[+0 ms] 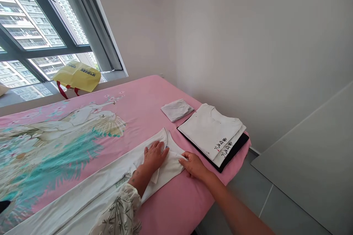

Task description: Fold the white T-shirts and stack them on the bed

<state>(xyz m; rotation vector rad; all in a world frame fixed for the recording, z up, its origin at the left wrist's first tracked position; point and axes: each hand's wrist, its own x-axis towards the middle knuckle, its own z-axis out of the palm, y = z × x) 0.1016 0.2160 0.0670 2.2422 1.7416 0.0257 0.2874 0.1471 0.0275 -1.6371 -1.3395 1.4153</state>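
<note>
A long white garment that looks like a pair of trousers (91, 187) lies stretched across the bed, its two long parts running to the lower left. My left hand (154, 155) rests flat on its upper end, palm down with the fingers apart. At the right edge of that end, my right hand (194, 165) pinches the cloth between thumb and fingers. The fabric is rumpled under and below my left hand, and my forearm and patterned sleeve cover part of it.
Beyond my right hand lies a stack of folded white T-shirts (209, 128) over a black garment (237, 150). A small folded white garment (177, 110) sits beside it. The bed's pink sheet (143, 95) ends at the right above grey floor. A yellow bag (78, 76) stands by the window.
</note>
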